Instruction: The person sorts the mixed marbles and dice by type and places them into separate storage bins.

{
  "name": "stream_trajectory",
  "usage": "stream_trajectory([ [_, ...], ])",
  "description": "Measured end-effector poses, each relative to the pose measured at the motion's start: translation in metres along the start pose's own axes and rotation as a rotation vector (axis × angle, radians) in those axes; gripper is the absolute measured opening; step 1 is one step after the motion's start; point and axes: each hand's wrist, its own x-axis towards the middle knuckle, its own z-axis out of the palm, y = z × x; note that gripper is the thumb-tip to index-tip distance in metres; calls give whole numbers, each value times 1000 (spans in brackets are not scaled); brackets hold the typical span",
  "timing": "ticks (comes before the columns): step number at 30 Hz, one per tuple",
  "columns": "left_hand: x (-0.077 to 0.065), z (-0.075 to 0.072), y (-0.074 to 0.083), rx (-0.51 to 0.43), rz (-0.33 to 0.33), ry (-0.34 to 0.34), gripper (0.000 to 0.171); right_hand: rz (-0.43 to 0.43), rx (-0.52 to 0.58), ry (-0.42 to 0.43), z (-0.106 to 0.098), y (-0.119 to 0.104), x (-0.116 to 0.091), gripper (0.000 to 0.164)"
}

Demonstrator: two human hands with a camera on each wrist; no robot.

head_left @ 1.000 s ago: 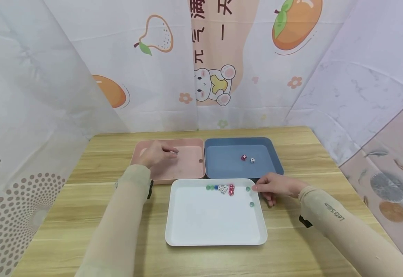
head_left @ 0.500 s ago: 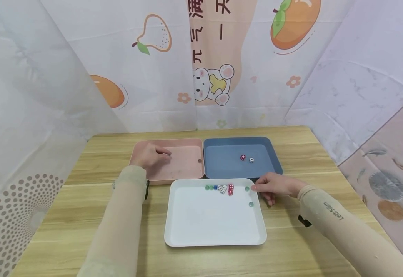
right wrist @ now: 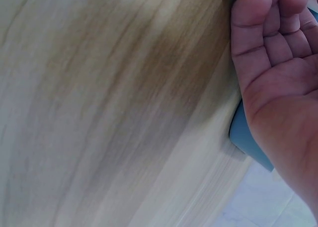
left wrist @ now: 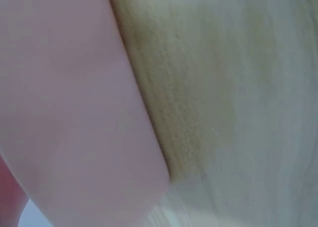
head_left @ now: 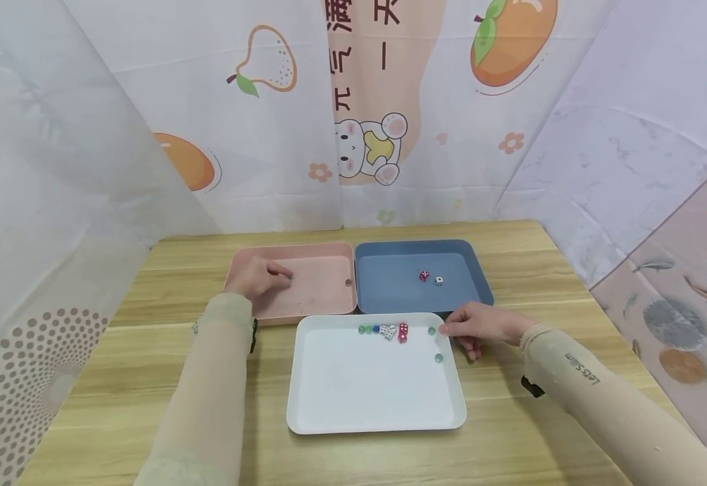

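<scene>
Head view: left hand [head_left: 253, 278] has drawn leftward inside pink tray [head_left: 320, 297], so work seems centred there; its hold unclear, green beads [head_left: 439, 358] in white tray [head_left: 372, 385]. Left wrist: tray wall, table [left wrist: 238, 88]. Right wrist: right hand [right wrist: 280, 83], fingers curled, any hold hidden.

My curtained-off booth, fruit-print cloth [head_left: 305, 152] behind my table [head_left: 353, 462], dotted cloth [head_left: 32, 385] left of it, marbled cloth [head_left: 620, 155] right.
</scene>
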Motion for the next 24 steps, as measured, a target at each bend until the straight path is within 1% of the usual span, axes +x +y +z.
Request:
stream_trajectory([
  [8, 0, 2, 0, -13, -74, -12, 26, 6, 1, -3, 0, 1, 1, 46],
  [16, -1, 4, 0, -1, -84, 1, 27, 0, 13, 3, 1, 3, 1, 48],
  [20, 0, 5, 2, -10, -113, 4, 28, -4, 18, 3, 1, 2, 1, 49],
  [24, 1, 5, 4, -15, -124, 5, 29, -6, 19, 1, 1, 1, 0, 48],
])
